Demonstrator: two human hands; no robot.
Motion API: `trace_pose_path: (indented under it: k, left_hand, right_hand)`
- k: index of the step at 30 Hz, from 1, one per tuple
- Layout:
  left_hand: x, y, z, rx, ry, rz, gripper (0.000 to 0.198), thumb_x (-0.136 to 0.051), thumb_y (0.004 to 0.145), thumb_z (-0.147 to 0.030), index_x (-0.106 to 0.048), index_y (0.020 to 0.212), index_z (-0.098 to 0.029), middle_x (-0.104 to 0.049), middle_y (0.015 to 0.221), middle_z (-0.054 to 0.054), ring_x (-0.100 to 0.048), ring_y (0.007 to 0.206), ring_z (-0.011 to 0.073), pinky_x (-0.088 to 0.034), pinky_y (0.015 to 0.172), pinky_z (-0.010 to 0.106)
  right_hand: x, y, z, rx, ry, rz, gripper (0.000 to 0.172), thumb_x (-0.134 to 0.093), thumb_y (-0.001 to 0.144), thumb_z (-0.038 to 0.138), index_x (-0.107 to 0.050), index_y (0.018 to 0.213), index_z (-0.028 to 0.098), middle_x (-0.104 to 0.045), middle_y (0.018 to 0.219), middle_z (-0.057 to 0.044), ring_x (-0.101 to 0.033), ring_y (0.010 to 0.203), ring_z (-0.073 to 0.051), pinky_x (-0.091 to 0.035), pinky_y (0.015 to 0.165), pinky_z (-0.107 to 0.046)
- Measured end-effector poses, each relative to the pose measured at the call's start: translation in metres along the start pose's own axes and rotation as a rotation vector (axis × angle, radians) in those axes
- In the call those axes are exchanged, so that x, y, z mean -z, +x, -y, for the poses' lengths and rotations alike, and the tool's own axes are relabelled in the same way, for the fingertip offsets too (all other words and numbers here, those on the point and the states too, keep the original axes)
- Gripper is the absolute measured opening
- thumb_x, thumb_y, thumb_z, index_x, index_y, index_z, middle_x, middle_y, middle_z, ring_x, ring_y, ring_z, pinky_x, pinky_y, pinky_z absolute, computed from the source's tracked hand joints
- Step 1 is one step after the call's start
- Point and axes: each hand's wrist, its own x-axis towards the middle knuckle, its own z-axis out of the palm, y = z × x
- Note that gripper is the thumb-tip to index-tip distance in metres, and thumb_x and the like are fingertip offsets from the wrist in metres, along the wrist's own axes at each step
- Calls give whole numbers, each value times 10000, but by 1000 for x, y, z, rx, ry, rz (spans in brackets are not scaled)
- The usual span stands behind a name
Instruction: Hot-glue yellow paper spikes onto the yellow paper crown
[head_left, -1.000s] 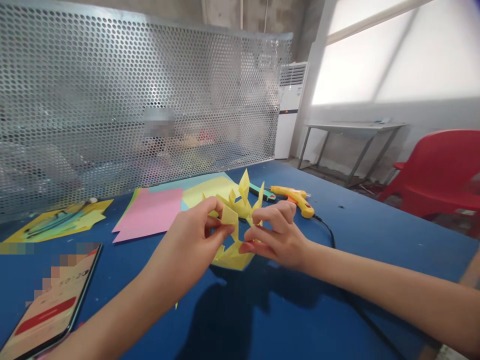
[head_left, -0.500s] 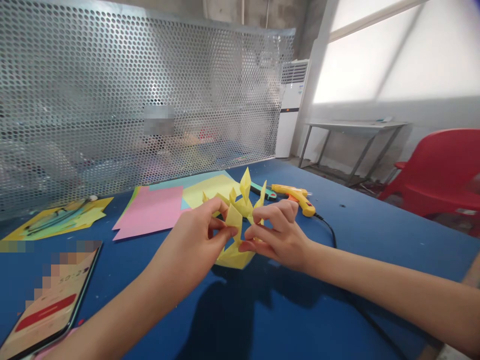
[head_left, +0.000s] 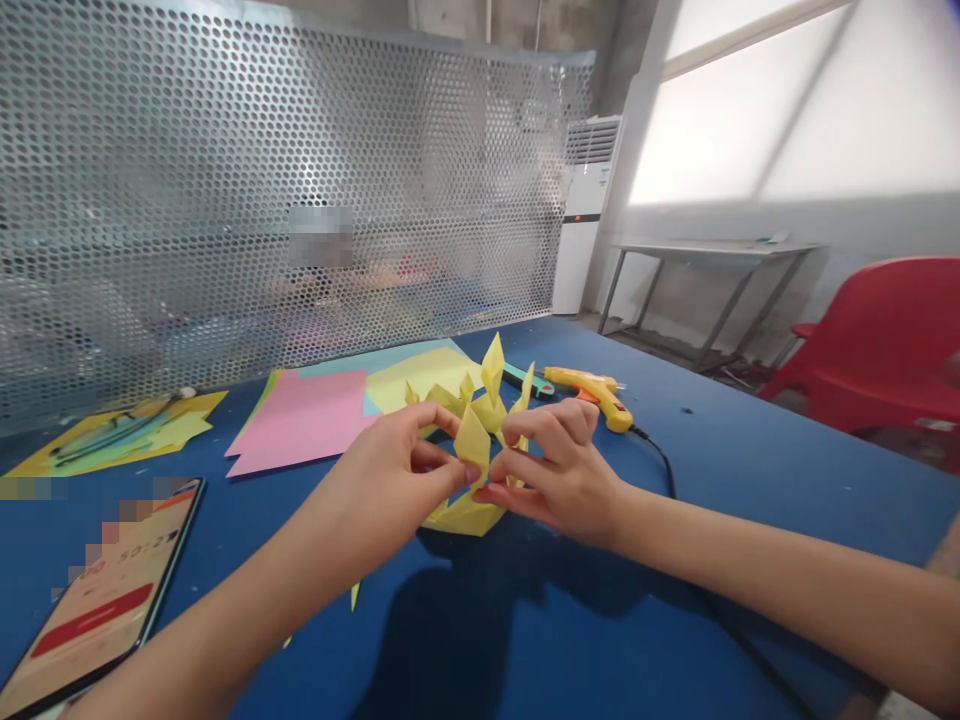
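Item examined: yellow paper crown [head_left: 489, 412], a folded ring with upright pointed leaves, between both hands above the blue table [head_left: 622, 630]. Whether its near rim rests on the surface or is lifted slightly could not be established.

Left hand [head_left: 397, 455], at the crown's left side: thumb and forefinger closed in a light pinch on the near leaf [head_left: 472, 438], almost no gap remaining. Right hand [head_left: 562, 465], at the crown's right side: fingers curled, thumb and forefinger tips close together at the foot of the same leaf. Whether paper is gripped between them cannot be confirmed, as the knuckles obscure the contact.

Surroundings: glue gun [head_left: 589, 385] and green-handled tool [head_left: 531, 380] lie beyond the crown to its right; pink sheet [head_left: 300, 420] lies to its left; phone [head_left: 97, 600] well to its left and nearer the wearer.

Assessment: the step appears to be steadying and shaping the near leaf at its foot. In my judgement the left pinch should remain flat and light, since thin paper would crease readily. Pressure is best applied at the foot, with the leaf upright and the right knuckles clear of the crown's neighbouring points
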Motion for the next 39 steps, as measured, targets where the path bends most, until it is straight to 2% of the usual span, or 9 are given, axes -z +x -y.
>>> trace_pose_path:
  k: [3, 6, 9, 13, 15, 25, 31, 39]
  left_hand:
    - [3, 1, 1, 0, 19, -3, 325, -666, 721, -324, -590, 1018, -216, -675, 656, -49, -345, 405, 61, -279, 362, 171]
    - [6, 1, 2, -33, 57, -4, 197, -663, 721, -331, -654, 864, -197, -683, 702, -26, -343, 403, 55, -245, 355, 186]
    - [7, 1, 3, -83, 91, 22, 142, -647, 736, -337, -698, 737, -205, -660, 649, -36, -350, 405, 59, -250, 372, 197]
    - [3, 4, 8, -132, 88, 65, 88, -654, 719, -267, -729, 731, -224, -720, 721, -19, -594, 603, 129, -413, 514, 209]
    - [1, 6, 11, -141, 71, 72, 95, -644, 709, -220, -732, 742, -223, -742, 768, -11, -652, 703, 158, -466, 598, 228]
    - [-3, 6, 12, -157, 18, 64, 127, -625, 708, -152, -722, 753, -221, -716, 694, -30, -656, 659, 135, -460, 561, 204]
    - [-4, 4, 12, -151, 3, 61, 104, -638, 717, -171, -703, 788, -210, -741, 784, -3, -696, 752, 172, -518, 631, 242]
    - [-6, 5, 12, -178, 9, 43, 99, -618, 717, -149, -674, 776, -205, -739, 809, 0, -692, 761, 173, -517, 645, 249]
  right_hand:
    - [0, 0, 0, -2, 11, -10, 277, -563, 922, 361, -604, 695, 208, -545, 876, -37, -385, 817, -176, -256, 733, -356]
    - [1, 1, 0, -18, 17, 4, 246, -604, 896, 359, -609, 700, 210, -534, 874, -34, -391, 812, -173, -262, 729, -357]
    - [3, 2, 2, -37, 48, 10, 201, -635, 860, 316, -596, 695, 209, -524, 871, -31, -399, 812, -174, -269, 732, -362]
    - [4, 1, 3, -55, 102, 37, 121, -641, 811, 284, -599, 728, 206, -522, 900, -39, -420, 836, -184, -272, 751, -377]
    - [4, 1, 3, -47, 111, 53, 110, -630, 808, 286, -599, 745, 202, -525, 917, -47, -422, 848, -189, -272, 757, -381]
    - [4, 1, 4, -54, 107, 88, 117, -592, 830, 295, -578, 761, 202, -519, 939, -49, -416, 867, -195, -267, 759, -375]
    - [4, 1, 4, -63, 105, 103, 114, -600, 831, 292, -577, 770, 199, -529, 954, -50, -428, 876, -194, -271, 773, -381]
    - [5, 2, 6, -87, 104, 126, 106, -594, 836, 283, -579, 768, 203, -545, 954, -46, -427, 875, -194, -268, 765, -379]
